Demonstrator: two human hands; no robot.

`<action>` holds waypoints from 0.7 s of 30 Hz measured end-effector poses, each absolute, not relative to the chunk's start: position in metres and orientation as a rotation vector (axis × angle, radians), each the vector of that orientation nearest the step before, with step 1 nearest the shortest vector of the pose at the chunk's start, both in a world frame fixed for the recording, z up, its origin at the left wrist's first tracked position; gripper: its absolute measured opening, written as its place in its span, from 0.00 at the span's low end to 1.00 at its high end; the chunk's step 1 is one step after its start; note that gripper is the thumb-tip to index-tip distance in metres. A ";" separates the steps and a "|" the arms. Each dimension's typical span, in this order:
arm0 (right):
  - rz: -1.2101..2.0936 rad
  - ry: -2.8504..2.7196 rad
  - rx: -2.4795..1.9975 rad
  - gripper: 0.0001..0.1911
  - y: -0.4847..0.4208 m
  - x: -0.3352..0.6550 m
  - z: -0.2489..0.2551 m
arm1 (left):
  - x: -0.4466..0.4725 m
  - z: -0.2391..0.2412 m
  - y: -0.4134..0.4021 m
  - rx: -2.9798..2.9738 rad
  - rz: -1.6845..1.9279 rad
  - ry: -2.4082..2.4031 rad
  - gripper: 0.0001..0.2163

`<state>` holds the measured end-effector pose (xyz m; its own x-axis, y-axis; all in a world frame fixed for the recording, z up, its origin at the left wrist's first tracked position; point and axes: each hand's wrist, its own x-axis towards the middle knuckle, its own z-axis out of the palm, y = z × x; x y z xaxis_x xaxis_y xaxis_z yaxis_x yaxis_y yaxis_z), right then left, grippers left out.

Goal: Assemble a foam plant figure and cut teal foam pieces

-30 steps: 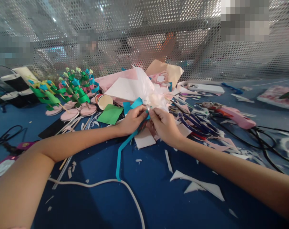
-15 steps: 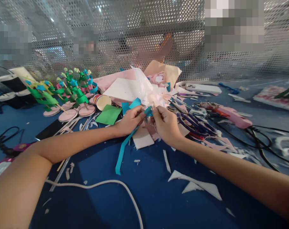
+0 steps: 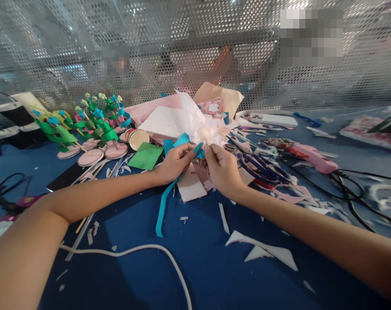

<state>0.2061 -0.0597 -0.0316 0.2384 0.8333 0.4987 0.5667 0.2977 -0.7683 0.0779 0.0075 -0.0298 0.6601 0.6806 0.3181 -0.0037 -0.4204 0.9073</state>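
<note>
A: Where is the strip exactly, as seen from the fingers?

B: The blue strip [image 3: 164, 206] has its folded part right between your two hands, at the fingertips. The rest hangs below your left hand [image 3: 174, 165] and goes toward you, a little to the left. Its free end lies just before the white cable [image 3: 144, 247], apart from it. A portion is hidden by your left hand, so I cannot follow it completely.

A: And how are the fingers?

B: On your left hand, thumb and index are closed, with the folded part pinched between them. On your right hand [image 3: 224, 170], thumb and index are also together and seem to grip its right edge.

A: Which hand is nearer to the long tail?

B: Your left one; the tail comes out under it. Your right hand is near the white block [image 3: 192, 187], and green paper [image 3: 146, 156] lies left of your left hand.
</note>
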 end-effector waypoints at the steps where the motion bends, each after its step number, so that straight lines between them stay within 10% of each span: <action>1: 0.285 -1.443 -1.388 0.20 -0.060 0.206 -0.032 | 0.078 -0.031 0.008 1.888 0.844 0.548 0.20; 21: 0.705 -1.489 -1.264 0.24 -0.058 0.205 -0.029 | 0.077 -0.030 0.007 1.982 0.785 0.512 0.23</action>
<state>0.2054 -0.0577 -0.0294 0.0654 0.9449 0.3206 0.3514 0.2789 -0.8937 0.0775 0.0070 -0.0301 0.7111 0.6248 0.3224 0.0429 -0.4963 0.8671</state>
